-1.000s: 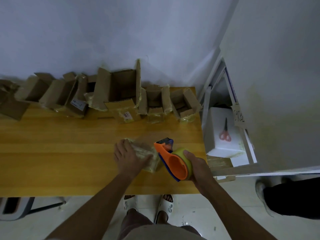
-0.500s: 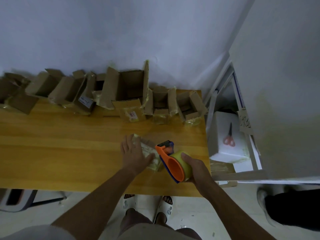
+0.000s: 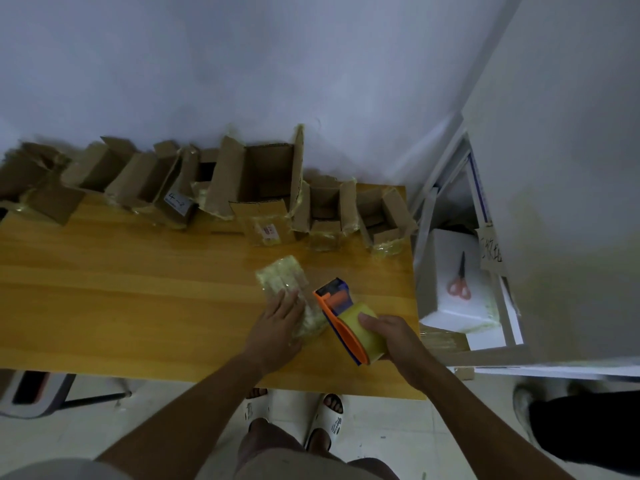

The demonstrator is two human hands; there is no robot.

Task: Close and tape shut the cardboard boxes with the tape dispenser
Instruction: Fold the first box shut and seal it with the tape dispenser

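Observation:
A small flat cardboard box [image 3: 286,280], covered in glossy tape, lies on the wooden table [image 3: 138,292] near its right front part. My left hand [image 3: 277,323] lies flat on the near end of the box with straight fingers. My right hand [image 3: 394,337] grips the orange and blue tape dispenser [image 3: 341,313] by its yellowish tape roll, just right of the box, with the blue nose pointing away from me. Several open cardboard boxes [image 3: 256,178] stand in a row along the wall.
A white shelf unit stands right of the table and holds a white foam box [image 3: 450,299] with orange-handled scissors [image 3: 460,282] on it. Another person's dark trouser leg and shoe [image 3: 554,420] are at the lower right. A stool base [image 3: 31,393] sits under the table's left front.
My left hand has slid toward me along the box, uncovering its far end. The dispenser in my right hand has drawn slightly away from the box. The camera has tilted.

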